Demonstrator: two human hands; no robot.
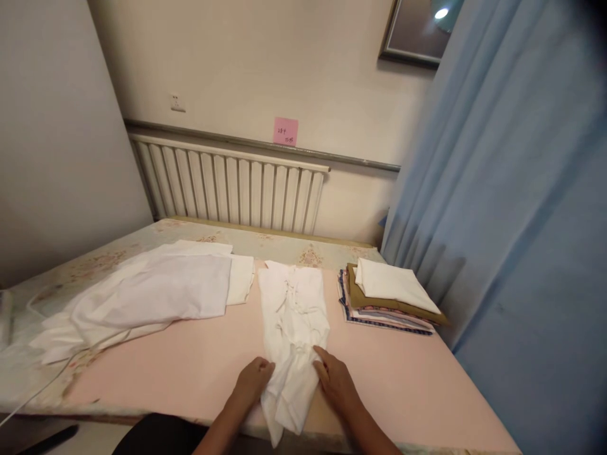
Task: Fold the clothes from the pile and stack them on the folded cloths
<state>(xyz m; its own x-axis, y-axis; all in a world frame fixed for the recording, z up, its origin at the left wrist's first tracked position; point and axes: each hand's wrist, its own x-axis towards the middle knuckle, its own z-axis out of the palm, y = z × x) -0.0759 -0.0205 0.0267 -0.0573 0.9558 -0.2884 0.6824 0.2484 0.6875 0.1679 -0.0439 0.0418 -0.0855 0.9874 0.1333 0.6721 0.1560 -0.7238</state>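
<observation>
A white garment (303,316) with thin ties near its top lies lengthwise in front of me, folded into a narrow strip. It is gathered around the middle, and its lower end reaches the near edge of the bed. My left hand (255,380) is closed on the garment's left edge, fingers curled. On the opposite edge, my right hand (336,378) pinches the cloth between thumb and fingers, just below the gathered part. The fingertips of both hands are partly hidden by the cloth.
Loose white clothes (165,284) are spread at the left, with a pale cable (40,395) nearby. A stack of folded clothes (393,294) sits at the right, beside a blue curtain (512,208). Behind the pink-covered surface (190,373) stands a radiator (232,183).
</observation>
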